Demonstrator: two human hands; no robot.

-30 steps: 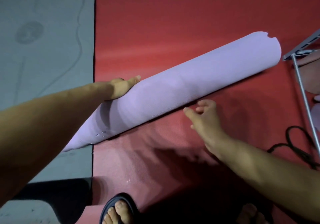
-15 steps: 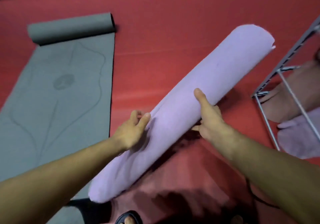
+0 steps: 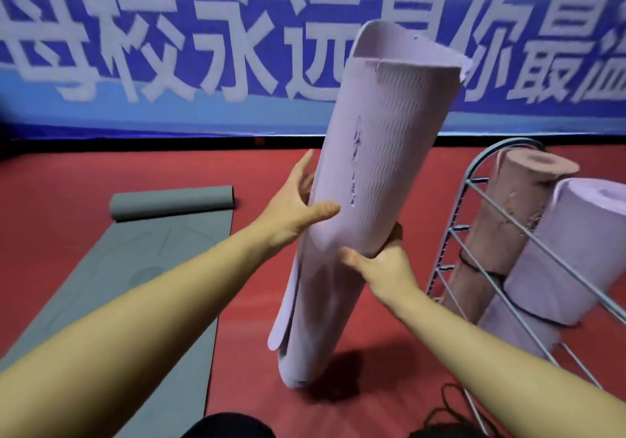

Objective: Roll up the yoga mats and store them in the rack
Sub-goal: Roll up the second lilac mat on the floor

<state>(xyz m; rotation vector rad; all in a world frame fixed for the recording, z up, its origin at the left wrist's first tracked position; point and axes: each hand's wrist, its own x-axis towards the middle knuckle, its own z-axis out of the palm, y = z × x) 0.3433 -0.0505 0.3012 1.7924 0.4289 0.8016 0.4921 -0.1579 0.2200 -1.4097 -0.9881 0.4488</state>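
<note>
A rolled lilac yoga mat [image 3: 376, 173] stands nearly upright in the middle, tilted to the right, its lower end close to the red floor. My left hand [image 3: 298, 210] grips its left side with the thumb across the front. My right hand [image 3: 382, 261] holds it from below and the right, fingers wrapped behind. A grey wire rack [image 3: 474, 220] stands at the right with a rolled pink mat [image 3: 501, 214] and a rolled lilac mat [image 3: 569, 254] leaning inside. A grey mat [image 3: 149, 268] lies half unrolled on the floor at the left.
Red floor matting [image 3: 389, 342] covers the ground. A blue banner [image 3: 203, 48] with white characters lines the back wall. A black cord [image 3: 447, 403] lies on the floor near the rack's foot. Dark shapes sit at the bottom edge.
The lilac roll has gone from lying on the floor to lifted and tipped nearly upright in both hands. The view has risen, showing the banner and the rack.
</note>
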